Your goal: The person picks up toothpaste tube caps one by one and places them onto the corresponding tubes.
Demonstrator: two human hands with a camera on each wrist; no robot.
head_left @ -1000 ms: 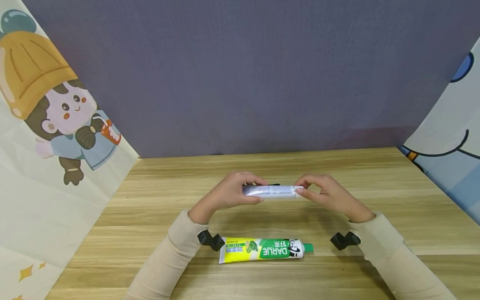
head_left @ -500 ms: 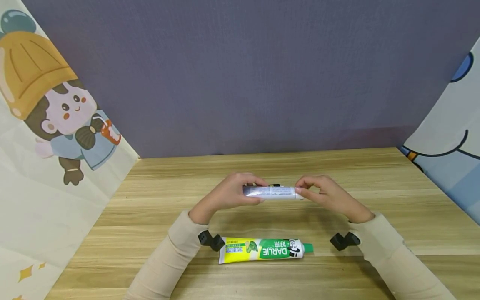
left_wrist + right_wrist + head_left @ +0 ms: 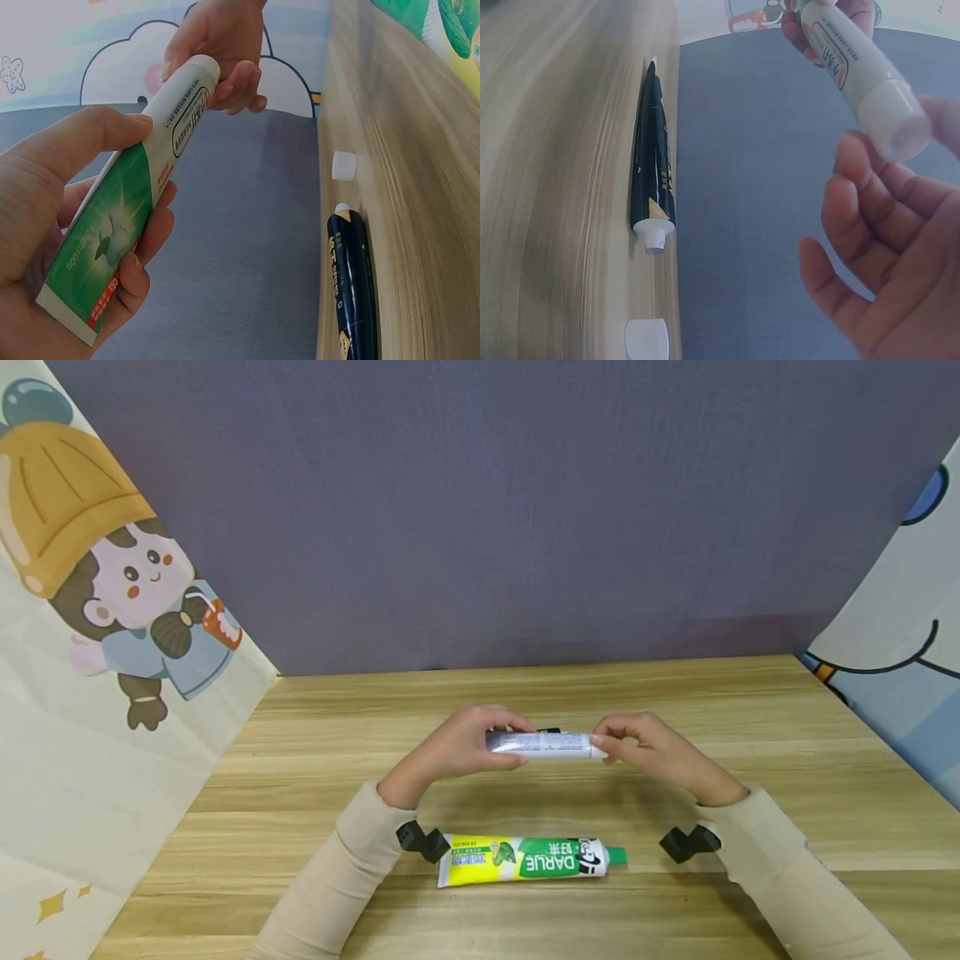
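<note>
A white and green toothpaste tube (image 3: 543, 744) lies level in my left hand (image 3: 456, 745), held above the table. In the left wrist view, the left thumb presses the tube's printed face while the fingers curl round behind. At the tube's other end, my right hand (image 3: 660, 756) has thumb and forefinger on the white cap (image 3: 896, 124), which sits on the tube. Seen from the right wrist, the remaining fingers are loosely bent below the cap. Behind the held tube lies a black toothpaste tube (image 3: 652, 172), its white nozzle bare; the head view mostly hides it.
A loose white cap (image 3: 344, 166) rests on the wooden table (image 3: 337, 710) beyond the black tube's nozzle. Nearer me, between the forearms, lies a yellow and green Darlie toothpaste tube (image 3: 521, 860) with its green cap on. A grey panel (image 3: 487, 527) borders the table's back.
My right fingers shift slightly round the cap, and the tube's capped end dips a little. The left hand keeps its grip and place.
</note>
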